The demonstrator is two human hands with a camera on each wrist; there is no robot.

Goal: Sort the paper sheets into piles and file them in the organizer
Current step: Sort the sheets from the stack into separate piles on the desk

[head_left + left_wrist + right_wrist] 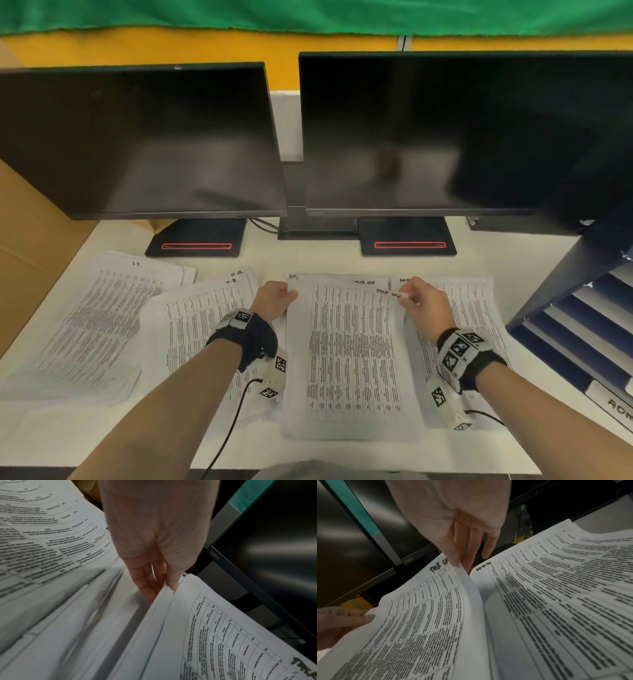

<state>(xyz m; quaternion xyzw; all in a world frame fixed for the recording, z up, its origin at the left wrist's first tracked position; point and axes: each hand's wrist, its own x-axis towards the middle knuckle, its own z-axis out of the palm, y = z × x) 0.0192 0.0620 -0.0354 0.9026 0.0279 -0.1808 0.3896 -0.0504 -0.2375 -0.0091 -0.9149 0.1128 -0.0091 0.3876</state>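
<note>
Several piles of printed table sheets lie across the white desk. The middle stack (349,353), hand-marked "Task List", is lifted at its far edge. My left hand (274,299) pinches its far left corner, thumb on top and fingers under the sheets (164,595). My right hand (418,296) pinches the far right corner (460,569), thumb on top. Other piles lie at the far left (99,318), left of centre (202,318) and right (469,308). The dark organizer (582,325) with slanted trays stands at the right edge.
Two dark monitors (137,137) (462,130) stand behind the piles on black bases (197,240). A brown cardboard box (24,246) sits at the left. Wrist camera cables (226,431) trail toward the desk's near edge.
</note>
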